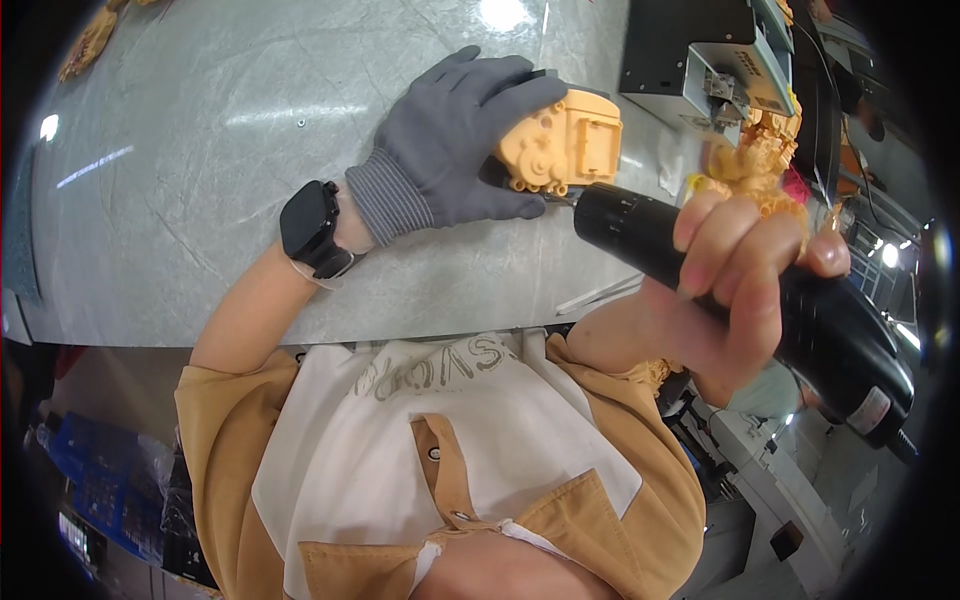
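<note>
The left end of the yellow-orange plastic housing (pixel 592 145) is hidden from you beneath your gloved left hand (pixel 455 135), and a dark piece shows only in part behind its upper edge. The metal bit (pixel 562 200) of the black powered screwdriver (pixel 650 235) is partly visible beside your left thumb; whether its tip sits in a screw cannot be told. The tool's rear end and cable run toward the dark fisheye rim, and the orange parts (pixel 765 150) behind your right hand (pixel 740 265) are blurred and partly covered. The housing lies on the table, directly right of your left palm, between index finger and thumb, which close on it with the other fingers extended; it stands beyond and to the left of your right hand, whose bare fingers wrap firmly around the screwdriver, nose pointing left toward the housing's near edge. The housing is matte, with a raised rectangular frame, rounded bosses and small lugs along its near edge. The glove is grey knit with a ribbed, striped cuff; below it sits a black square-faced watch (pixel 312 228). The table (pixel 230 190) is grey, smooth and faintly streaked, reflecting the lights; the screwdriver is glossy, thick and tapered.
</note>
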{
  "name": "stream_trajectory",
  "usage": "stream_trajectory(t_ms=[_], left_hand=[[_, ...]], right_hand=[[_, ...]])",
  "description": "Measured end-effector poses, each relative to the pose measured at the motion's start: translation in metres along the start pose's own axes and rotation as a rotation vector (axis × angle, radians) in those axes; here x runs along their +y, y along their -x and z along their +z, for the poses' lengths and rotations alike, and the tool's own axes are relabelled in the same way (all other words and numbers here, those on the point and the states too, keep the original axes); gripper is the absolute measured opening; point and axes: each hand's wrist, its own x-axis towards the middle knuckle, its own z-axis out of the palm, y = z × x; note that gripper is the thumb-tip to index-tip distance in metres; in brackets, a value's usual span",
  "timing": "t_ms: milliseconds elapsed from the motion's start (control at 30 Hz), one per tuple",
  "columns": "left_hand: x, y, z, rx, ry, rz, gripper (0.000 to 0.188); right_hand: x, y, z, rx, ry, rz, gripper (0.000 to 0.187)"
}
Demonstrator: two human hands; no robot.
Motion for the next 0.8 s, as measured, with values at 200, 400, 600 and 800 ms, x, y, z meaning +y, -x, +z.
stream_trajectory(t_ms=[200,400,600,800], left_hand=[[-0.002,0.002,0.000,0.015,0.008,0.016,0.089],[-0.001,0.002,-0.002,0.032,0.006,0.007,0.088],[0.001,0.003,-0.002,0.058,-0.021,0.002,0.085],[0.002,0.003,-0.002,0.063,-0.044,0.015,0.082]], right_hand=[[0.008,0.002,0.003,0.054,-0.015,0.010,0.038],[0.018,0.003,0.006,0.197,-0.097,-0.053,0.043],[0.021,0.005,0.003,0.198,-0.102,-0.052,0.043],[0.019,0.006,0.000,0.221,-0.122,-0.044,0.042]])
